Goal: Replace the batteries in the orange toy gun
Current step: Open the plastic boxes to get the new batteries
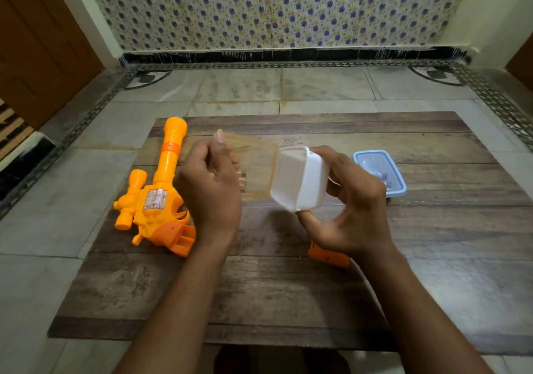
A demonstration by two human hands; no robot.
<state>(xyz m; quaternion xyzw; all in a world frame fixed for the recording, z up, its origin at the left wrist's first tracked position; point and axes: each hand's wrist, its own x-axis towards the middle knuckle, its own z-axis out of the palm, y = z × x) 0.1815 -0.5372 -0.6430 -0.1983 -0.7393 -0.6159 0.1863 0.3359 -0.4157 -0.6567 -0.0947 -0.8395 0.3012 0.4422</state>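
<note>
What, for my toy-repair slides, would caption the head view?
Left hand holds a translucent lid beside the white box in the right hand; the orange toy gun lies on the board.

I see a worn wooden bench (288, 301) on grey stone floor (326, 85), blue-flowered wall tiles (259, 7) behind, brown door (37, 44) at left.

A dark wood-plank board (288, 287) is laid on the grey tiled floor (43, 229). On it are placed an orange plastic toy gun (161, 189) at left, a small orange plastic cover (328, 256), and a blue-rimmed clear box (372, 161) at right.
</note>
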